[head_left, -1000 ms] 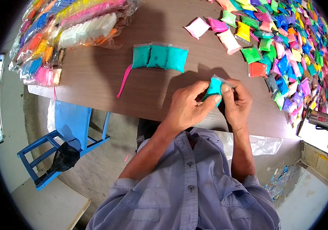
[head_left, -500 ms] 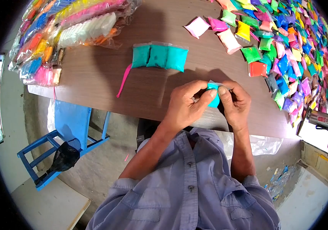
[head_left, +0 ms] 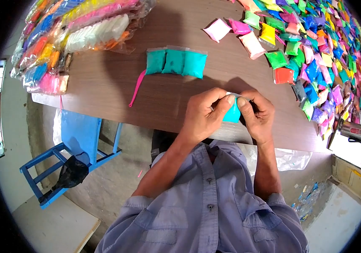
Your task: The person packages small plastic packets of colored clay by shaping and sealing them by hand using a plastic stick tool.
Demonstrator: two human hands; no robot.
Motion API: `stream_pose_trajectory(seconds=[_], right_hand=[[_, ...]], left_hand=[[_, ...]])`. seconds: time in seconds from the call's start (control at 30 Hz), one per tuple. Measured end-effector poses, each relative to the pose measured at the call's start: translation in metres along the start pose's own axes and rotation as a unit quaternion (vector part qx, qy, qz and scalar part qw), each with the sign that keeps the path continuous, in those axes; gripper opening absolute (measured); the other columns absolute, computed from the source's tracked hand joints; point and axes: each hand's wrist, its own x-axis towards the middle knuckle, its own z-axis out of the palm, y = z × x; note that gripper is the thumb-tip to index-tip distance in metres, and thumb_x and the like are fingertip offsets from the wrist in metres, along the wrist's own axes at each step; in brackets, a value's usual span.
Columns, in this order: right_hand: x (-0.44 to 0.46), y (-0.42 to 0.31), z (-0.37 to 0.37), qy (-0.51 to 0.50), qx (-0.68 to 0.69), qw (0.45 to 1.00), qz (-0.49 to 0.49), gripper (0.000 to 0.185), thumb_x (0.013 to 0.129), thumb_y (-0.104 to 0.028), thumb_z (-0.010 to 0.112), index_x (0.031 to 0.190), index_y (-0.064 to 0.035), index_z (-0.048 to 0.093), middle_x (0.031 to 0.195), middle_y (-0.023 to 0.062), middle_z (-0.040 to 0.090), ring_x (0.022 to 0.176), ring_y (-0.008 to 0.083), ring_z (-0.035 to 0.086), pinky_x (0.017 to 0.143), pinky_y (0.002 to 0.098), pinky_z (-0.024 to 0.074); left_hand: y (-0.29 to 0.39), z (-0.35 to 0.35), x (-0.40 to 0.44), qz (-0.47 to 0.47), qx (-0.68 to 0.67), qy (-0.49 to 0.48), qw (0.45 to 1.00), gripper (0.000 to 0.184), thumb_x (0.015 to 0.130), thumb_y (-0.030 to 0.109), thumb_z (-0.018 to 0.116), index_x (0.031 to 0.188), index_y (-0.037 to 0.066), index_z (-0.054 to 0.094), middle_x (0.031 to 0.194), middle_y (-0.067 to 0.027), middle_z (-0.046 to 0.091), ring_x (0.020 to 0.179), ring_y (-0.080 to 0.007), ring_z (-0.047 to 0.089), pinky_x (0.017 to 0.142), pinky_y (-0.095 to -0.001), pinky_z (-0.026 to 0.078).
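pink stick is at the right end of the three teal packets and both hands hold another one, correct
Wrong end: the head view shows the pink stick at the left end of the three teal packets; the left hand and right hand do hold another teal packet.

Teal packet [head_left: 232,114], clear edge uppermost, between both hands [head_left: 203,113] [head_left: 258,117].

On the desk [head_left: 113,86], a row of three packets [head_left: 175,62] lies left of and beyond a single packet [head_left: 232,115], which sits between the left hand [head_left: 203,114] and right hand [head_left: 257,116], near the front edge. A plastic stick [head_left: 137,91] lies at the row's near-left corner. Bagged packets [head_left: 98,36] occupy the far left; loose packets [head_left: 311,72], the right. A chair [head_left: 78,134] stands front-left.
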Motion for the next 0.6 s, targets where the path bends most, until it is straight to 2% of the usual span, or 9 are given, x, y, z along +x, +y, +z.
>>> stream_pose_trajectory(seconds=[0.1, 0.2, 0.27, 0.33, 0.4, 0.43, 0.5, 0.53, 0.6], right_hand=[[0.000, 0.002, 0.004, 0.019, 0.026, 0.999, -0.007, 0.010, 0.096, -0.011, 0.072, 0.096, -0.0007, 0.070, 0.081, 0.0005, 0.064, 0.069, 0.0057, 0.051, 0.060, 0.0231, 0.0411], [-0.003, 0.000, 0.001, 0.019, 0.035, 0.998, 0.047, 0.009, 0.097, -0.008, 0.069, 0.096, 0.0008, 0.070, 0.081, -0.0019, 0.062, 0.067, 0.0041, 0.050, 0.059, 0.0221, 0.0398], [-0.004, -0.004, 0.002, 0.007, 0.057, 0.995, 0.075, 0.009, 0.096, -0.008, 0.069, 0.095, 0.0009, 0.069, 0.080, -0.0011, 0.061, 0.066, 0.0046, 0.051, 0.058, 0.0224, 0.0398], [-0.003, -0.006, 0.002, -0.003, 0.024, 0.998, 0.050, 0.009, 0.096, -0.007, 0.070, 0.094, 0.0012, 0.069, 0.079, -0.0003, 0.061, 0.065, 0.0053, 0.051, 0.057, 0.0231, 0.0397], [0.000, -0.009, 0.003, -0.010, -0.009, 1.000, 0.021, 0.008, 0.095, -0.006, 0.070, 0.092, 0.0014, 0.069, 0.077, 0.0006, 0.061, 0.065, 0.0060, 0.051, 0.056, 0.0239, 0.0396], [-0.001, -0.011, 0.004, -0.018, -0.029, 0.999, 0.018, 0.008, 0.094, -0.006, 0.070, 0.091, 0.0017, 0.068, 0.077, 0.0022, 0.061, 0.065, 0.0079, 0.052, 0.057, 0.0254, 0.0399], [0.005, -0.016, 0.003, -0.040, -0.078, 0.996, -0.031, 0.008, 0.089, -0.004, 0.072, 0.088, 0.0021, 0.068, 0.075, 0.0065, 0.061, 0.067, 0.0141, 0.055, 0.060, 0.0296, 0.0420], [0.006, -0.018, 0.001, -0.039, -0.072, 0.996, -0.034, 0.008, 0.089, -0.004, 0.072, 0.088, 0.0021, 0.068, 0.075, 0.0065, 0.061, 0.067, 0.0141, 0.055, 0.060, 0.0296, 0.0420], [0.005, -0.021, -0.001, -0.075, -0.129, 0.989, -0.013, 0.009, 0.087, -0.005, 0.074, 0.088, 0.0018, 0.069, 0.076, 0.0079, 0.061, 0.068, 0.0170, 0.055, 0.062, 0.0320, 0.0441]], left_hand=[[0.000, 0.000, 0.001, -0.015, 0.011, -0.005, 1.000, 0.018, 0.099, 0.018, 0.069, 0.097, 0.000, 0.070, 0.073, 0.0000, 0.063, 0.071, -0.0033, 0.052, 0.060, -0.0248, 0.045], [0.008, 0.002, -0.002, -0.012, 0.026, 0.025, 0.999, 0.020, 0.096, 0.019, 0.072, 0.103, 0.001, 0.071, 0.081, -0.0067, 0.069, 0.075, -0.0071, 0.059, 0.064, -0.0279, 0.050], [0.014, -0.004, -0.010, 0.030, 0.029, 0.059, 0.997, 0.022, 0.095, 0.020, 0.073, 0.106, 0.001, 0.071, 0.087, -0.0077, 0.072, 0.076, -0.0094, 0.063, 0.065, -0.0284, 0.051], [0.017, -0.022, -0.018, 0.027, 0.057, 0.065, 0.996, 0.021, 0.091, 0.017, 0.076, 0.105, 0.002, 0.071, 0.088, -0.0070, 0.071, 0.075, -0.0124, 0.065, 0.066, -0.0291, 0.052], [0.015, -0.052, -0.024, 0.092, 0.207, 0.137, 0.964, 0.020, 0.087, 0.012, 0.079, 0.104, 0.003, 0.072, 0.088, -0.0078, 0.070, 0.075, -0.0148, 0.066, 0.066, -0.0292, 0.052], [0.015, -0.067, -0.026, 0.108, 0.253, 0.176, 0.945, 0.022, 0.083, 0.010, 0.081, 0.102, 0.004, 0.072, 0.088, -0.0087, 0.070, 0.074, -0.0197, 0.066, 0.066, -0.0312, 0.053], [0.006, -0.104, -0.028, 0.170, 0.449, 0.222, 0.849, 0.022, 0.082, 0.012, 0.083, 0.100, 0.005, 0.073, 0.089, -0.0103, 0.071, 0.075, -0.0259, 0.067, 0.069, -0.0352, 0.054], [0.004, -0.120, -0.029, 0.172, 0.454, 0.223, 0.845, 0.022, 0.082, 0.012, 0.083, 0.100, 0.005, 0.073, 0.089, -0.0103, 0.071, 0.075, -0.0259, 0.067, 0.069, -0.0352, 0.054], [0.002, -0.146, -0.032, 0.093, 0.505, 0.224, 0.828, 0.021, 0.082, 0.012, 0.082, 0.099, 0.004, 0.072, 0.091, -0.0122, 0.070, 0.078, -0.0301, 0.067, 0.071, -0.0393, 0.054]])
